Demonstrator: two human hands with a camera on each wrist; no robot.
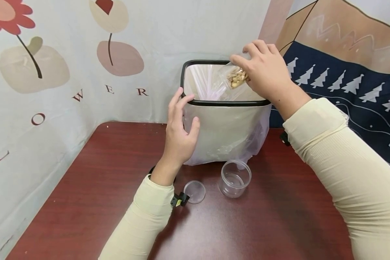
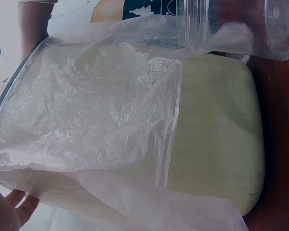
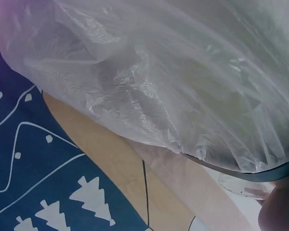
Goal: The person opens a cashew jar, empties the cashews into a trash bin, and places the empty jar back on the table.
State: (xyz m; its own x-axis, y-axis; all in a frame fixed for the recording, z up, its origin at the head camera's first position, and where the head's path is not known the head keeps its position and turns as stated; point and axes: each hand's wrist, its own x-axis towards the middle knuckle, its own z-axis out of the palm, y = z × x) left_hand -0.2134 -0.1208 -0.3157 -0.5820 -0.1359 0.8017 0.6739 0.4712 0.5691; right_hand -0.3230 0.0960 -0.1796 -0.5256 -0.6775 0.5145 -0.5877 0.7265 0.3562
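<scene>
A trash bin with a black rim [image 1: 229, 103] and a thin translucent liner bag [image 2: 101, 110] folded over its sides stands at the back of the table. My right hand [image 1: 268, 70] grips a clear plastic container tilted over the bin's opening. Pale nuts [image 1: 237, 78] show inside that container; its far side is hidden by the fingers. At the bin's front left corner, my left hand [image 1: 181, 131] rests against the rim and side, fingers extended and thumb apart.
In front of the bin, a clear round jar [image 1: 234, 179] stands uncovered on the dark red table [image 1: 117, 187]. A clear round lid [image 1: 194, 191] lies flat to its left, near the left wrist. Printed cloths [image 1: 169, 32] hang behind and at the right.
</scene>
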